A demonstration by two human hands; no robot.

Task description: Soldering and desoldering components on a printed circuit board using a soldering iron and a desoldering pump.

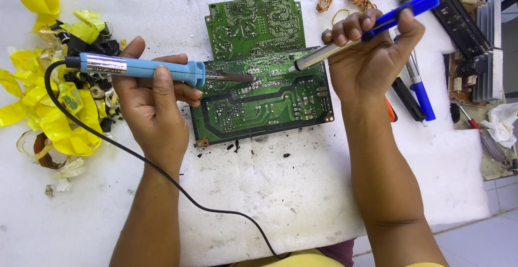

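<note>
Left hand (154, 102) fingers grip the blue soldering iron (143, 68), its tip on the green circuit board (264, 99) just beyond them. Right hand (372, 56) fingers clasp the desoldering pump (359, 36), nozzle beside that joint. Judging by the many solder joints intact, desoldering looks barely underway.

1. Left hand (148, 102) is gripping a blue soldering iron (143, 68), its tip touching the green circuit board (264, 99) just right of the grip.
2. Right hand (372, 56) is pinching a blue-and-silver desoldering pump (367, 32), nozzle pointing down-left onto the same board.
3. Iron's black cord (162, 175) is trailing off below the left wrist.
4. Yellow tape scraps (48, 121) are lying left of that grip.
</note>
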